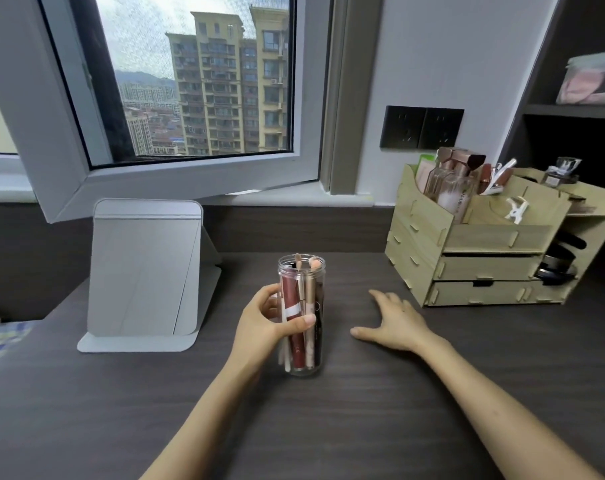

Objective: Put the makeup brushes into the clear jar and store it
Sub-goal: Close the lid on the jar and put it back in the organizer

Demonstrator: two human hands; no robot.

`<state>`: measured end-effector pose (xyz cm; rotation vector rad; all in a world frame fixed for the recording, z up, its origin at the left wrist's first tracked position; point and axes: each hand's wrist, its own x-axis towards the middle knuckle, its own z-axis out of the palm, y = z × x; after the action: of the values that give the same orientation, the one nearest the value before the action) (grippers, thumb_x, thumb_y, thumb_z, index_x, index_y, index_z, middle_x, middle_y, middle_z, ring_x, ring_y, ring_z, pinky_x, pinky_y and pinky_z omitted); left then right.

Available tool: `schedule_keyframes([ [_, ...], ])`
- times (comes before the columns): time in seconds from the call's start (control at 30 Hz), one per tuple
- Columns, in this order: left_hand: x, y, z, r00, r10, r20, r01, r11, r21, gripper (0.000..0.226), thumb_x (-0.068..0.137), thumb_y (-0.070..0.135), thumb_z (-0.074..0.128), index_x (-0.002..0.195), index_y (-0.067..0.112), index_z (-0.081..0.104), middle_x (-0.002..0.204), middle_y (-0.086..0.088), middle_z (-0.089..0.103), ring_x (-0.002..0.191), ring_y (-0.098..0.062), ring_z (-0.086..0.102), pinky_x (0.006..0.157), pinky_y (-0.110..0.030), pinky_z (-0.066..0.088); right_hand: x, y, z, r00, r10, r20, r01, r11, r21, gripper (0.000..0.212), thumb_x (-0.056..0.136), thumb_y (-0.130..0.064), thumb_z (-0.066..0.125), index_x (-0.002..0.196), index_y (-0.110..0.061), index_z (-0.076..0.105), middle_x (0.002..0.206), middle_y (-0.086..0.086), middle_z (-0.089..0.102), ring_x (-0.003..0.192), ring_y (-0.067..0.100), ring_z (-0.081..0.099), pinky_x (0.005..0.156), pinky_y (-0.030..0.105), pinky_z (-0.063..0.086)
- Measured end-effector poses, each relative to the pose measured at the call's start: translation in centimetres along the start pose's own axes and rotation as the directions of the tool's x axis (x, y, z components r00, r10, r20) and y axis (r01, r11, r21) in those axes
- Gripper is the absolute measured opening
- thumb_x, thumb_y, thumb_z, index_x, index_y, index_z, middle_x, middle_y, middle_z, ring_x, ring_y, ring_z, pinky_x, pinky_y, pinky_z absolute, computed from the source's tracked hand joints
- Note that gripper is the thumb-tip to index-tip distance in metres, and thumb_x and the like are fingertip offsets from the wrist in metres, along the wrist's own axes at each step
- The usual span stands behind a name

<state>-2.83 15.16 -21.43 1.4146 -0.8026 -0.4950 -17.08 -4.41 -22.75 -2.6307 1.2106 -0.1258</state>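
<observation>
A tall clear jar (303, 271) stands upright on the dark wooden desk (363, 410), near the middle. Inside it are several makeup brushes (309, 299) and tubes, with two brush tips poking up at its open mouth. My left hand (264, 323) is wrapped around the jar's middle from the left, thumb across the front. To the right of the jar, my right hand (394, 322) lies flat on the desk with fingers spread, holding nothing. No lid is on the jar.
A grey folding mirror (145, 268) stands at the left. A wooden drawer organiser (474, 244) with bottles and cosmetics sits at the right, beside dark shelves (571, 109). An open window frame (190, 181) juts over the desk's back edge.
</observation>
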Motion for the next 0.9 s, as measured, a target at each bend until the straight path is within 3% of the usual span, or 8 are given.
schedule_keyframes([
  [0.13,0.0,-0.2,-0.8,0.999,0.010,-0.032,-0.009,1.000,0.023,0.056,0.040,0.042,0.082,0.093,0.039,0.064,0.094,0.008,0.071,0.091,-0.008,0.064,0.083,-0.028,0.049,1.5,-3.0,1.2,0.994,-0.104,-0.036,0.106,0.992,0.070,0.098,0.067,-0.068,0.061,0.143,-0.021,0.020,0.150,0.007,0.029,0.134,0.031,0.030,0.109,0.043,0.032],
  [0.23,0.1,-0.3,-1.8,0.997,0.005,-0.072,-0.001,0.998,0.060,0.064,0.038,0.046,0.081,0.098,0.038,0.060,0.099,0.007,0.069,0.096,-0.009,0.063,0.083,-0.026,0.048,3.0,-5.8,2.0,0.979,-0.201,-0.029,0.203,0.971,0.128,0.088,0.074,-0.061,0.060,0.143,-0.019,0.024,0.149,0.007,0.031,0.134,0.030,0.030,0.111,0.041,0.028],
  [0.4,0.7,-0.4,-4.7,0.985,0.032,-0.169,-0.002,0.984,0.177,0.071,0.038,0.055,0.079,0.104,0.039,0.057,0.103,0.010,0.067,0.097,-0.009,0.062,0.087,-0.036,0.050,5.4,-10.4,3.5,0.946,-0.325,-0.009,0.320,0.924,0.210,0.082,0.075,-0.053,0.065,0.141,-0.020,0.029,0.150,0.004,0.032,0.136,0.027,0.028,0.112,0.039,0.025],
  [0.57,1.1,-0.1,-7.3,0.961,0.036,-0.274,0.022,0.979,0.204,0.073,0.035,0.054,0.078,0.102,0.035,0.059,0.101,0.009,0.069,0.095,-0.010,0.063,0.088,-0.037,0.049,7.8,-13.4,5.2,0.942,-0.336,-0.014,0.328,0.907,0.264,0.086,0.070,-0.059,0.066,0.140,-0.022,0.031,0.148,0.001,0.038,0.134,0.027,0.032,0.110,0.042,0.028],
  [0.7,1.5,-0.4,-7.7,0.957,0.020,-0.291,0.041,0.978,0.203,0.073,0.034,0.053,0.079,0.102,0.034,0.059,0.101,0.007,0.069,0.095,-0.010,0.063,0.088,-0.035,0.048,8.5,-14.4,6.1,0.934,-0.348,-0.079,0.356,0.895,0.267,0.077,0.072,-0.049,0.069,0.136,-0.020,0.037,0.141,0.003,0.046,0.129,0.026,0.038,0.105,0.039,0.032],
  [0.9,1.8,-0.7,-7.3,0.964,0.040,-0.261,0.024,0.971,0.236,0.058,0.043,0.044,0.083,0.094,0.045,0.055,0.096,0.019,0.064,0.084,0.007,0.060,0.075,-0.022,0.045,6.2,-12.3,2.7,0.955,-0.252,-0.157,0.294,0.738,0.608,0.079,0.065,-0.031,0.079,0.130,-0.019,0.035,0.125,0.005,0.052,0.106,0.020,0.052,0.085,0.027,0.039],
])
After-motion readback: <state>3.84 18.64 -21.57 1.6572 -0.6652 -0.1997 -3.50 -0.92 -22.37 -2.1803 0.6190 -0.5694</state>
